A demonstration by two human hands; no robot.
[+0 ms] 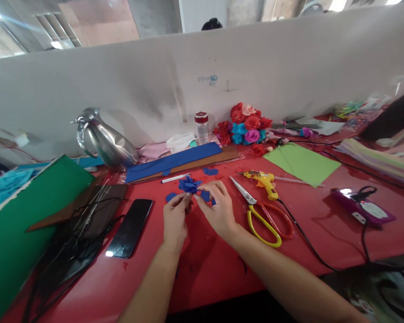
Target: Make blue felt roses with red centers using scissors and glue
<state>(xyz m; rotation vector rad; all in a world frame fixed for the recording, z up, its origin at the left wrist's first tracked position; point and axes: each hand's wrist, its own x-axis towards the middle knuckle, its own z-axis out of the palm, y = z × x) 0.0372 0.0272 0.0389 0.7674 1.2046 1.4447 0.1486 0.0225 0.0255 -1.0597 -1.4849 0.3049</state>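
A blue paper flower (189, 184) with layered petals is held upright from below by my left hand (175, 219), its fingers pinched at the flower's base. My right hand (220, 207) has its thumb and fingers curled in at the flower's right edge, touching a petal. Loose blue paper petals (171, 197) lie on the red table around the hands, and another blue piece (210, 171) lies just behind. A white marker pen (175, 178) rests behind the flower. To the right are scissors (252, 202) with yellow and red handles and a yellow glue gun (264, 183).
A black phone (130, 229) and green board (37, 220) lie left. A steel jug (104, 139), blue paper strip (175, 160), lidded glass jar (202, 125) and paper-flower bouquet (249, 123) line the partition. Green paper (301, 162) and a purple power strip (363, 207) with cables lie right.
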